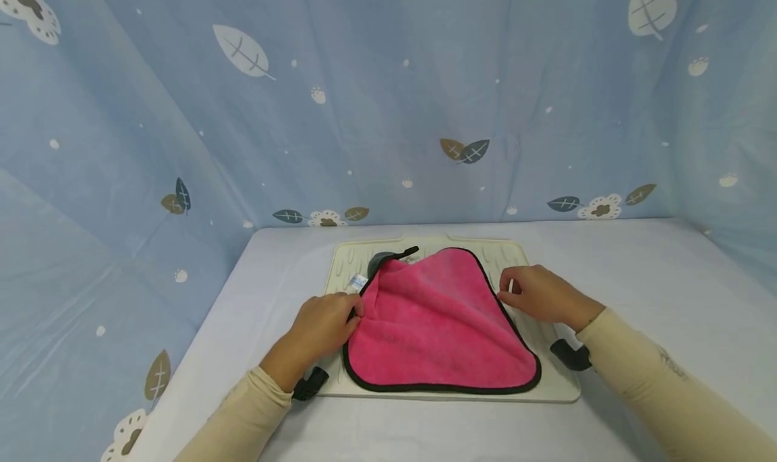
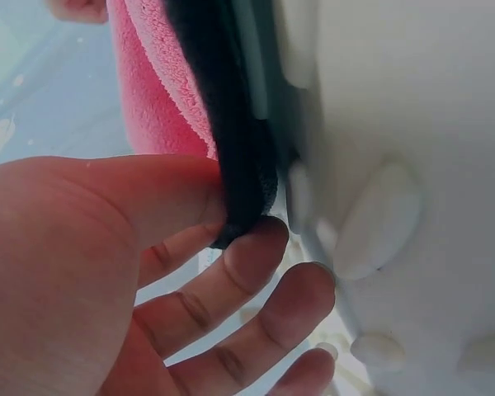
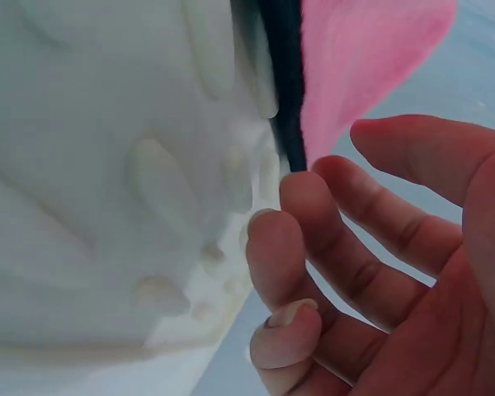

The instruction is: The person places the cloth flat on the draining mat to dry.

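A pink towel with a black border lies spread, creased and slightly raised, over a cream ribbed mat. My left hand pinches its black left edge between thumb and index finger, which shows closely in the left wrist view, where the black border runs between them. At the towel's right edge is my right hand, fingers loosely bent. In the right wrist view its thumb stands apart from the fingers, and the fingertips are right by the black border, with nothing held.
A dark grey rounded thing peeks out under the towel's upper left corner, beside a white label and a black hanging loop. The mat lies on a white-covered table. Behind hangs a blue leaf-patterned curtain.
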`<state>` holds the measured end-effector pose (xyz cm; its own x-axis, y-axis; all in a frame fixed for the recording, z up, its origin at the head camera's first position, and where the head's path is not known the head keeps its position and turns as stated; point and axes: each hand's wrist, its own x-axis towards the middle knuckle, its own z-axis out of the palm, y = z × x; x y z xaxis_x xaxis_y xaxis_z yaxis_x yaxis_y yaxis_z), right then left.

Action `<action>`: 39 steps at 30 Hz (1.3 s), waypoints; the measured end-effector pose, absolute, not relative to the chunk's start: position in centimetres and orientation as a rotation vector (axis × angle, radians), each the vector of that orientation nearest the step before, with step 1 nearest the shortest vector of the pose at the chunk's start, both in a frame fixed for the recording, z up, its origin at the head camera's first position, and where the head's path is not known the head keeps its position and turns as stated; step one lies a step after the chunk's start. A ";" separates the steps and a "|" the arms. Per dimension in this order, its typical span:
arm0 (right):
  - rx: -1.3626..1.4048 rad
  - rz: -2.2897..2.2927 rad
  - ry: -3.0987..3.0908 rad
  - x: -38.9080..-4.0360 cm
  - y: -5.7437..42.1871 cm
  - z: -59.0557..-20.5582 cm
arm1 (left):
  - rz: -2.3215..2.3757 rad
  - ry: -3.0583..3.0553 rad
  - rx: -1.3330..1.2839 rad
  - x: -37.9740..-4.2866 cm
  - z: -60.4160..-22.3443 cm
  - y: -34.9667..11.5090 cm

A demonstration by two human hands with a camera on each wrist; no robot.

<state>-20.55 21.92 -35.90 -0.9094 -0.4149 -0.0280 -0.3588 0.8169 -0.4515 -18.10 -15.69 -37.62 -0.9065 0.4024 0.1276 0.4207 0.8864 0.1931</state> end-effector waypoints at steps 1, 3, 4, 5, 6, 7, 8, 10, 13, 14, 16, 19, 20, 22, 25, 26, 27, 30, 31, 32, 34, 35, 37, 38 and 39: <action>-0.613 -0.673 2.880 -21.0 21.8 -35.9 | -0.334 -2.968 -0.650 -18.1 -37.6 -15.7; -0.607 -0.670 2.888 -21.8 21.6 -36.0 | -0.332 -2.964 -0.655 -18.1 -37.7 -15.6; -0.610 -0.666 2.893 -22.2 21.5 -36.0 | -0.330 -2.962 -0.658 -18.2 -37.7 -15.5; -0.609 -0.663 2.899 -22.5 21.4 -36.0 | -0.326 -2.963 -0.658 -18.2 -37.7 -15.5; -0.605 -0.659 2.902 -22.7 21.3 -36.0 | -0.323 -2.965 -0.660 -18.2 -37.7 -15.4; -0.594 -0.655 2.906 -22.9 21.2 -36.0 | -0.321 -2.964 -0.662 -18.2 -37.8 -15.4; -0.585 -0.652 2.908 -23.1 21.1 -35.9 | -0.320 -2.965 -0.664 -18.3 -37.8 -15.3; -0.567 -0.640 2.916 -23.4 20.9 -35.9 | -0.320 -2.962 -0.669 -18.3 -37.8 -15.2; -0.521 -0.613 2.924 -23.8 20.8 -36.0 | -0.327 -2.953 -0.682 -18.4 -37.8 -15.0; -0.515 -0.602 2.922 -24.0 20.8 -36.1 | -0.327 -2.953 -0.683 -18.4 -37.8 -15.0; -0.507 -0.577 2.922 -24.3 20.7 -36.4 | -0.323 -2.958 -0.682 -18.4 -37.7 -15.0; -0.508 -0.569 2.914 -24.8 20.5 -36.8 | -0.317 -2.976 -0.671 -18.4 -37.7 -15.1; -0.517 -0.578 2.910 -24.8 20.5 -36.9 | -0.317 -2.981 -0.667 -18.4 -37.6 -15.1; -0.521 -0.604 2.895 -25.0 20.3 -37.0 | -0.319 -2.983 -0.661 -18.3 -37.6 -15.2; -0.538 -0.633 2.865 -24.9 20.0 -37.2 | -0.326 -2.982 -0.656 -18.4 -37.8 -15.3; -0.547 -0.634 2.859 -24.9 19.9 -37.2 | -0.329 -2.980 -0.655 -18.4 -37.8 -15.3; -0.549 -0.633 2.855 -24.9 19.8 -37.3 | -0.331 -2.980 -0.654 -18.4 -37.8 -15.3; -0.571 -0.628 2.862 -24.6 19.6 -37.2 | -0.340 -2.980 -0.651 -18.4 -37.9 -15.4; -0.574 -0.630 2.869 -24.6 19.6 -37.1 | -0.343 -2.980 -0.650 -18.4 -38.0 -15.5; -0.576 -0.635 2.875 -24.5 19.6 -37.1 | -0.344 -2.980 -0.648 -18.4 -38.0 -15.5; -0.578 -0.645 2.883 -24.4 19.7 -37.0 | -0.345 -2.983 -0.643 -18.3 -38.0 -15.6; -0.573 -0.656 2.885 -24.3 19.8 -36.9 | -0.345 -2.986 -0.641 -18.3 -38.0 -15.7; -0.552 -0.686 2.887 -24.1 20.0 -36.7 | -0.348 -2.987 -0.641 -18.2 -38.0 -15.7; -0.545 -0.697 2.891 -24.0 20.0 -36.6 | -0.349 -2.988 -0.640 -18.2 -38.0 -15.8; -0.538 -0.705 2.897 -23.9 20.1 -36.5 | -0.350 -2.988 -0.641 -18.2 -38.0 -15.8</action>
